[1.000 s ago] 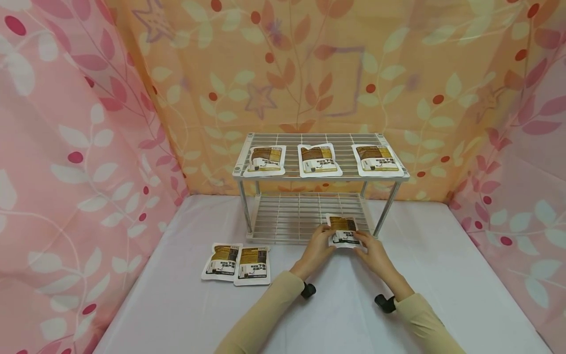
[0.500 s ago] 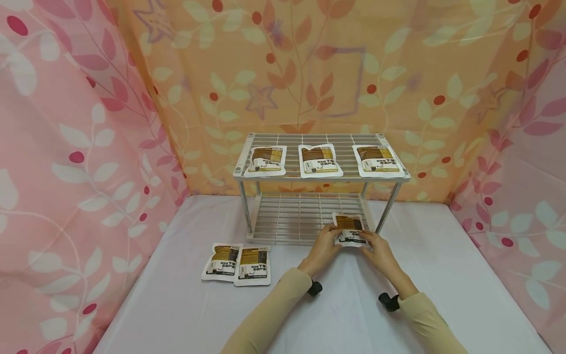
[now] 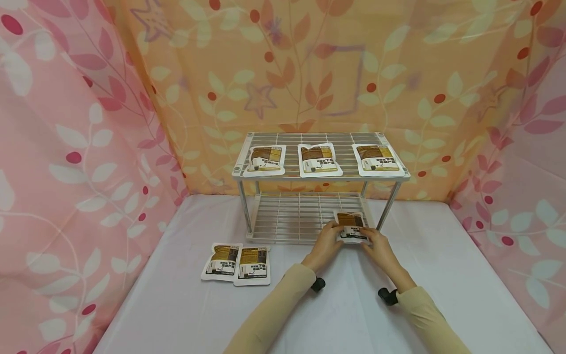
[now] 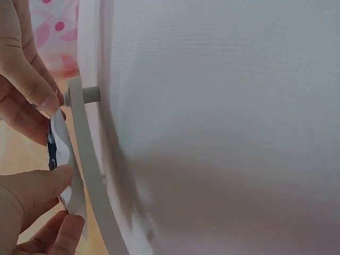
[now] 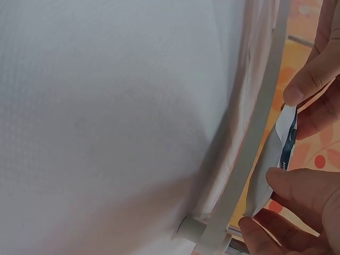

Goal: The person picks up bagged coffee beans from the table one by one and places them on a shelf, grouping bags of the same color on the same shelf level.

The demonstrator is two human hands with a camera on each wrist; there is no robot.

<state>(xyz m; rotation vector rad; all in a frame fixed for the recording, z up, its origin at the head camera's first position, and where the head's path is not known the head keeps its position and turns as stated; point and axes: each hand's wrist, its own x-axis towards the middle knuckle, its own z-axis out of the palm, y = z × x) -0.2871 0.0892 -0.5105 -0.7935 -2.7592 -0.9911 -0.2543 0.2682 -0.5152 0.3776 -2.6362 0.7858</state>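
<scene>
Both hands hold one white-edged food pouch [image 3: 351, 227], printed brown and yellow, at the front right of the rack's lower shelf. My left hand [image 3: 326, 245] pinches its left edge between thumb and fingers. On the opposite edge, my right hand [image 3: 381, 250] does the same. Seen edge-on in the left wrist view, the pouch [image 4: 62, 141] sits close over the rack's front bar [image 4: 91, 159]. In the right wrist view the thumbs lie on the near side of the pouch [image 5: 265, 170], and other fingers curl behind it.
On the rack's top shelf [image 3: 292, 138] lie three similar pouches, left [image 3: 265, 161], middle [image 3: 320, 160] and right [image 3: 379, 160]. Two more pouches [image 3: 222, 262] overlap on the white tablecloth [image 3: 177, 314] at left. A metal leg [image 3: 389, 204] stands just right of the hands.
Both hands have carried the pouch slightly right and inward, further over the lower shelf. The other pouches and the rack have stayed put.
</scene>
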